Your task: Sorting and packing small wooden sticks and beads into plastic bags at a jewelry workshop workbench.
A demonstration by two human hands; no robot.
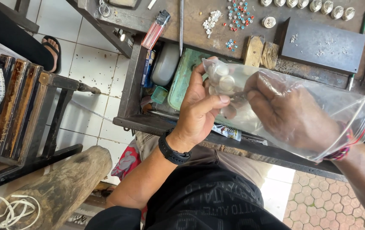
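Note:
My left hand [199, 106] grips the closed end of a clear plastic bag [319, 106] from outside, pinching it near several round silvery pieces [224, 81] inside. My right hand [285, 110] is pushed inside the bag up to the wrist, fingers reaching toward those pieces. A black band sits on my left wrist and a red cord bracelet [340, 152] on my right. Both hands hover over an open drawer [140, 93] of a workbench.
The workbench top holds a red lighter [156, 29], small beads [238, 15], white bits [211, 20], a row of round metal pieces [319, 5] and a dark metal block [323, 44]. A wooden chair [24, 102] and another person's sandalled foot [51, 50] are at left.

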